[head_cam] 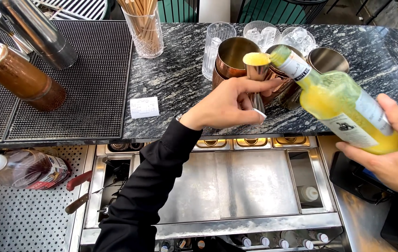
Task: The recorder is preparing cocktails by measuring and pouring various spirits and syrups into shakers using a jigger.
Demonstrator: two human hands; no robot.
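Note:
My left hand [229,103] grips a small metal jigger [257,70] above the dark marble counter [180,79]; the jigger is filled to the brim with yellow liquid. My right hand [392,149] holds a clear bottle of yellow liquid [343,105], tilted with its neck close to the jigger's rim. Just behind the jigger stand copper shaker tins [231,58] and a steel tin [327,59], all with their mouths up.
Ribbed glasses with ice [262,33] line the counter's back edge, beside a glass of straws [145,28]. A copper shaker [19,77] and steel shaker [38,30] rest on black bar mats at left. A paper slip [144,107] lies nearby. Below are a steel well cover [234,184] and a red-liquid bottle [26,169].

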